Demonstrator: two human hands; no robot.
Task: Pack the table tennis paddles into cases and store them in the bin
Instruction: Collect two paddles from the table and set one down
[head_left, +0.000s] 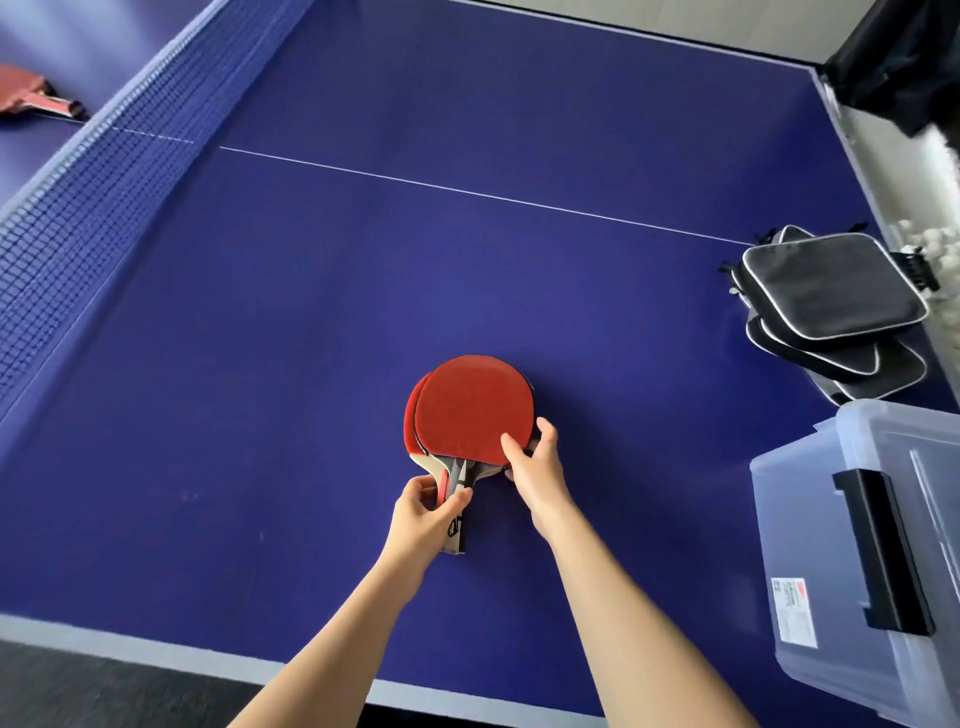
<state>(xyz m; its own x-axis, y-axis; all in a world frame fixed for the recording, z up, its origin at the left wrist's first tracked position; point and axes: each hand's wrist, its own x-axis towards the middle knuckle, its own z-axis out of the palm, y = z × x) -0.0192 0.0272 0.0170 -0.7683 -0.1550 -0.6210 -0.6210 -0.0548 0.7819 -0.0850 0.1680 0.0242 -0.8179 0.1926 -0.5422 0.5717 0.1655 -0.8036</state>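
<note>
Blue table tennis surface (363, 270), white centre line running across it, pale border along the near edge. The net (104, 171) serves as landmark: it stretches along the left side, dark blue mesh with a lighter top band.

Stack of red paddles (470, 410) lies on the surface well to the right of the net, toward the near edge; red rubber faces up, handles pointing at the person. At least two blades, slightly offset; exact count cannot be told.

Left hand (423, 512) curls its fingers and thumb round the paddle handles. Right hand (535, 460) pinches the lower right edge of the top blade, thumb on the red face, fingers at the rim. Both forearms bare.

Another red paddle (31, 93) lies beyond the net, on the far half, partly cut off by the frame edge.

Pile of black cases (831, 306) with white piping sits far right of the net, at the surface's right edge, several overlapping. Just nearer than the cases stands a translucent plastic bin (810, 519) with a black latch and a white label on its side.

Room: dark floor below the near edge; something black and blurred at the far right corner; small white balls, indistinct, past the cases.
</note>
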